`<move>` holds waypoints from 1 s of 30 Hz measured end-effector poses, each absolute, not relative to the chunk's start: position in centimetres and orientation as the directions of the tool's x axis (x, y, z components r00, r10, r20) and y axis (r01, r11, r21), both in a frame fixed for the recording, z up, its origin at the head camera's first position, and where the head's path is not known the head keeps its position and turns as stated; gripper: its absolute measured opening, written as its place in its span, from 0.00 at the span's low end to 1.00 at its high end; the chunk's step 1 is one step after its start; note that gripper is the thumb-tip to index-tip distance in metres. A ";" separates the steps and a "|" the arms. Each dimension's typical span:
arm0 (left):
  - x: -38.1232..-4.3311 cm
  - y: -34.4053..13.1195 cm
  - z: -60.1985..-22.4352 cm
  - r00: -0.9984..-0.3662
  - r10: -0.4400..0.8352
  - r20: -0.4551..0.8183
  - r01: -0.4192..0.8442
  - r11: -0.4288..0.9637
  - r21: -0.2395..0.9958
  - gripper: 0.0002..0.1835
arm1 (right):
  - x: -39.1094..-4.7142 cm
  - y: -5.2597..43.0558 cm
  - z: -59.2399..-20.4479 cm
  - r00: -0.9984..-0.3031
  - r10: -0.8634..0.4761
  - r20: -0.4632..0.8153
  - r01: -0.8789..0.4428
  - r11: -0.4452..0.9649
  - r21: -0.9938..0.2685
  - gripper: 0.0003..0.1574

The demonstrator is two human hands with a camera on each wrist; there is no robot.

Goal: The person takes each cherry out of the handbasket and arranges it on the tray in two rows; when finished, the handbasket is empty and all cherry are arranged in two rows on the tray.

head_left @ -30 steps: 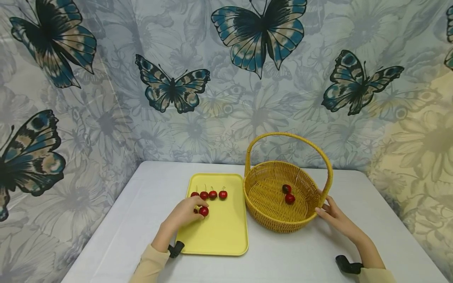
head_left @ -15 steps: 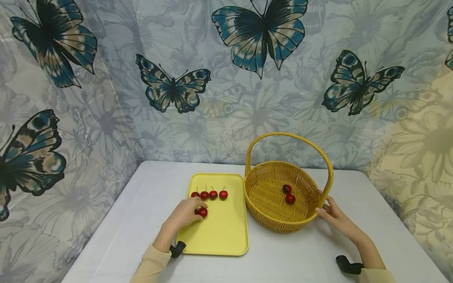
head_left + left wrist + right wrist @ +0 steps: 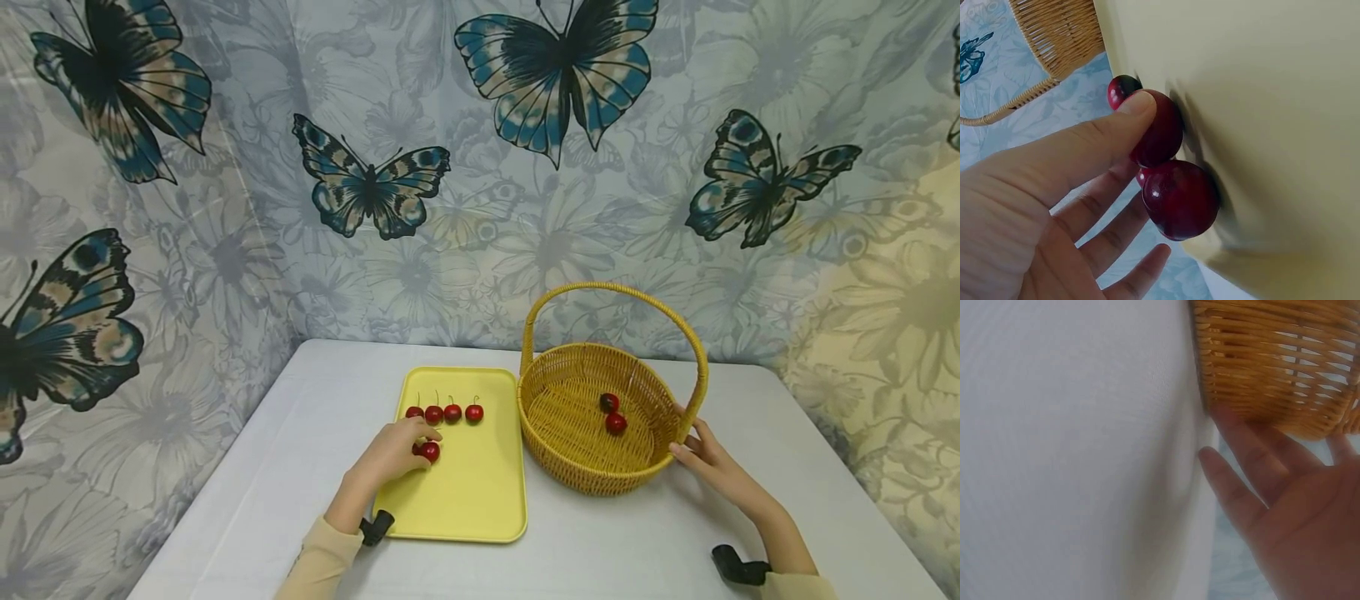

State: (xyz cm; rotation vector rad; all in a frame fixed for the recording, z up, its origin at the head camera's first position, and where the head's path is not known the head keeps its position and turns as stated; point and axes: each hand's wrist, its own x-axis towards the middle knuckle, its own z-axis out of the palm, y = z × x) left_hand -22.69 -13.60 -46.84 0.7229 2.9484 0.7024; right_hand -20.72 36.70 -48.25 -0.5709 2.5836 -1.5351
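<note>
My left hand is over the left part of a yellow tray. In the left wrist view its thumb presses on a dark red cherry, pinching it against fingers partly hidden behind. A second cherry touches that one, nearer the camera. Past them, a row of several stemmed cherries lies across the tray. My right hand holds the side of a woven basket at the foot of its handle, with fingers against the outer wall. Two cherries lie inside the basket.
The tray and basket stand side by side on a white-covered table. The basket's tall arched handle rises above its rim. Behind the table hangs a butterfly-patterned cloth.
The cherry by my left fingertips has shifted slightly left and toward me, along the tray. My right hand and the basket stay in place.
</note>
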 end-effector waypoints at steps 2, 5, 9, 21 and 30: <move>-22.7 -13.6 -46.8 -0.893 0.442 0.079 0.429 0.788 0.441 0.19 | -20.7 36.7 -48.2 -0.927 -0.355 0.122 -0.277 0.429 -0.860 0.40; -22.7 -13.7 -46.7 -0.893 0.441 0.084 0.430 0.785 0.446 0.19 | -20.7 36.7 -48.2 -0.928 -0.353 0.119 -0.275 0.434 -0.858 0.41; -22.7 -13.5 -46.5 -0.889 0.449 0.090 0.438 0.777 0.452 0.18 | -20.7 36.6 -48.2 -0.929 -0.350 0.116 -0.271 0.436 -0.858 0.41; -22.2 -12.0 -45.6 -0.857 0.495 0.142 0.501 0.740 0.448 0.16 | -20.6 36.5 -48.1 -0.930 -0.350 0.109 -0.265 0.433 -0.862 0.41; -22.1 -9.0 -44.7 -0.809 0.561 0.178 0.575 0.689 0.441 0.17 | -20.5 36.5 -48.0 -0.932 -0.348 0.101 -0.256 0.435 -0.863 0.41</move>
